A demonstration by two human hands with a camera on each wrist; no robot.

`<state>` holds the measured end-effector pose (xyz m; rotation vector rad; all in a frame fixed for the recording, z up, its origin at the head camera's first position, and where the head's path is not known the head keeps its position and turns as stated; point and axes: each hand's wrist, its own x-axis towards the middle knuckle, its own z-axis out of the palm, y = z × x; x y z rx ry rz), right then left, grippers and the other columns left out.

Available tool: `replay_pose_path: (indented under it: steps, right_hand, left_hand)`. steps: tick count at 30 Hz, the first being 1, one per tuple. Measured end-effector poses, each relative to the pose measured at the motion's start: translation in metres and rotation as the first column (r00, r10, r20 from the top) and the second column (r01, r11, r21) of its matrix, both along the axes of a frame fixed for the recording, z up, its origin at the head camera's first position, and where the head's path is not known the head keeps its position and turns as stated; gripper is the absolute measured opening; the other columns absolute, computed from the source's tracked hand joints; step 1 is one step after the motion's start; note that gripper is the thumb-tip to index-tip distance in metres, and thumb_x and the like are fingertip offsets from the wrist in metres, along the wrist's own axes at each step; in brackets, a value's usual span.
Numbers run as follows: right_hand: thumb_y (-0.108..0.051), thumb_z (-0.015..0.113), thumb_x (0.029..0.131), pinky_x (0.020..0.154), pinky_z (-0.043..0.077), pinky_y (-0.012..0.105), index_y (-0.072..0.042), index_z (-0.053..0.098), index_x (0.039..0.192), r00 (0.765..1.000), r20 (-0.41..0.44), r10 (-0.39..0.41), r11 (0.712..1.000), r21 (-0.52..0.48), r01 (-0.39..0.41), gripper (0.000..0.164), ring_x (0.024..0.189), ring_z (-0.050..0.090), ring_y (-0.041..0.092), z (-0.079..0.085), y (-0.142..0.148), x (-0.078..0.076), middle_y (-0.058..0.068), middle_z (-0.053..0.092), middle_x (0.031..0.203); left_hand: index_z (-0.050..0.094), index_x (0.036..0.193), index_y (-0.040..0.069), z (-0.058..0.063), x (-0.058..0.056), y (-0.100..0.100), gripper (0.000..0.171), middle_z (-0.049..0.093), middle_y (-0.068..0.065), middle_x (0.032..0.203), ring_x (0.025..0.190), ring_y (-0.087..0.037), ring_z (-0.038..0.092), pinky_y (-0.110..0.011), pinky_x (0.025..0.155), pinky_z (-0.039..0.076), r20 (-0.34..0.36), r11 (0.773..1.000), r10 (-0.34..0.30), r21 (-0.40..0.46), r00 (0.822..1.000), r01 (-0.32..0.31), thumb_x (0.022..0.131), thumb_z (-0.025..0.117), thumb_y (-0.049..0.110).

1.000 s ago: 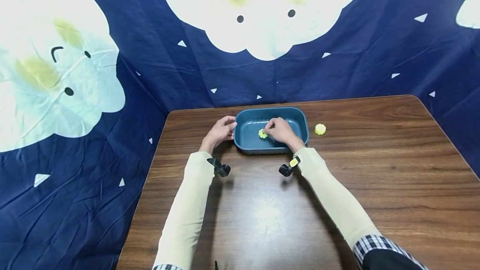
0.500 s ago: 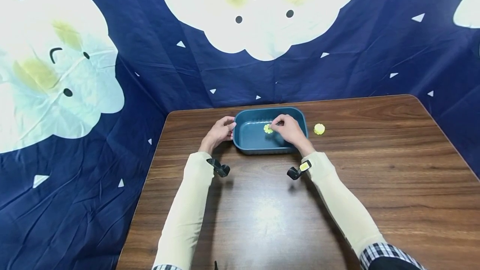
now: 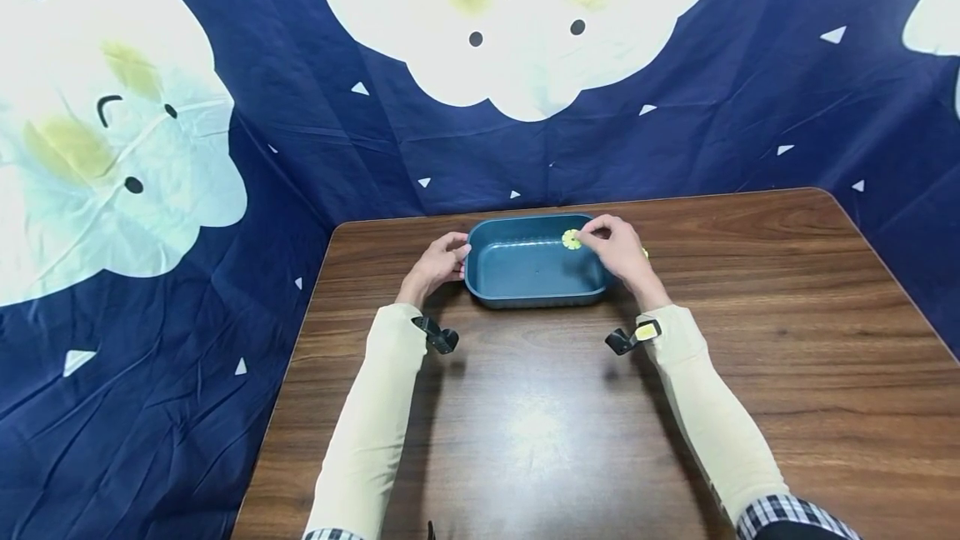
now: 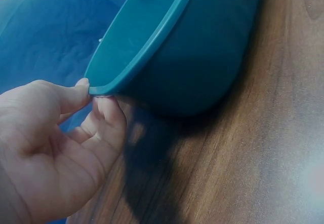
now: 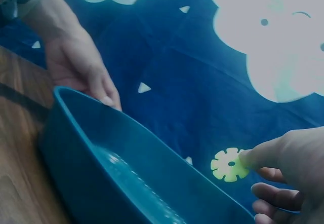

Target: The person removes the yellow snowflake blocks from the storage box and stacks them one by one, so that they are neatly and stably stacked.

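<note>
A dark teal rectangular basin [image 3: 517, 273] with rounded corners stands near the table's far edge. My left hand [image 3: 437, 269] pinches its left end at the rim, thumb on top and fingers beneath, as the left wrist view shows. Over the basin's right end, my right hand [image 3: 618, 248] pinches a yellow-green notched plastic disc [image 5: 230, 164] with a small centre hole. The disc is held up above the rim, apart from the basin. Behind the right hand, another yellow piece [image 3: 646, 253] on the table is mostly hidden.
The brown wooden table [image 3: 787, 315] extends well to the right of the basin and towards me. A dark blue cloth [image 3: 300, 132] with cloud faces hangs behind the table and on the left.
My right hand has risen out of the basin with the notched disc and moved right, now covering most of the yellow piece on the table. My left hand stays on the rim.
</note>
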<state>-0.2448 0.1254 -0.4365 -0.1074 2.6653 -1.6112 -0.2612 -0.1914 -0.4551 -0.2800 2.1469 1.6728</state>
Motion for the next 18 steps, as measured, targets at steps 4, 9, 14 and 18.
replay_pose_path:
  steps: [4, 9, 14, 18]
  right_hand:
    - [-0.029, 0.065, 0.091, 0.075, 0.041, 0.028, -0.003, 0.064, 0.103, 0.999, 0.009, -0.047, 0.999, -0.021, 0.048, 0.029, 0.088, 0.05, 0.02, 0.0, 0.016, 0.001, 0.011, 0.06, 0.103]
    - [-0.03, 0.066, 0.09, 0.071, 0.041, 0.022, -0.003, 0.062, 0.102, 0.99, 0.049, -0.131, 0.987, -0.085, 0.135, 0.03, 0.083, 0.049, 0.011, -0.007, 0.035, 0.001, 0.001, 0.057, 0.096]
    - [-0.028, 0.067, 0.09, 0.072, 0.04, 0.018, -0.004, 0.062, 0.098, 0.975, 0.067, -0.213, 0.968, -0.121, 0.22, 0.026, 0.082, 0.048, 0.004, -0.017, 0.054, -0.001, -0.011, 0.054, 0.087]
    - [-0.031, 0.067, 0.089, 0.073, 0.039, 0.018, -0.004, 0.061, 0.099, 0.965, 0.089, -0.247, 0.961, -0.101, 0.256, 0.029, 0.085, 0.048, 0.005, -0.022, 0.066, -0.003, -0.01, 0.054, 0.088]
  left_hand:
    - [0.046, 0.133, 0.01, 0.0, 0.001, 0.0, 0.032, 0.05, -0.005, 0.083, 0.068, -0.014, 0.051, -0.025, 0.063, 0.049, -0.007, 1.0, -0.006, 0.0, 1.0, 0.006, 0.102, 0.045, 0.015]
    - [0.046, 0.134, 0.01, 0.0, 0.0, 0.0, 0.032, 0.049, -0.005, 0.082, 0.068, -0.014, 0.051, -0.025, 0.063, 0.049, -0.004, 1.0, -0.003, 0.0, 1.0, 0.003, 0.102, 0.045, 0.015]
    - [0.046, 0.134, 0.011, 0.0, 0.0, 0.0, 0.033, 0.05, -0.005, 0.084, 0.068, -0.014, 0.051, -0.023, 0.061, 0.049, 0.001, 1.0, -0.003, -0.008, 1.0, 0.003, 0.102, 0.045, 0.016]
    - [0.046, 0.134, 0.012, 0.0, 0.001, 0.0, 0.033, 0.05, -0.006, 0.084, 0.068, -0.014, 0.051, -0.023, 0.061, 0.048, 0.0, 1.0, -0.001, -0.004, 1.0, 0.001, 0.102, 0.045, 0.016]
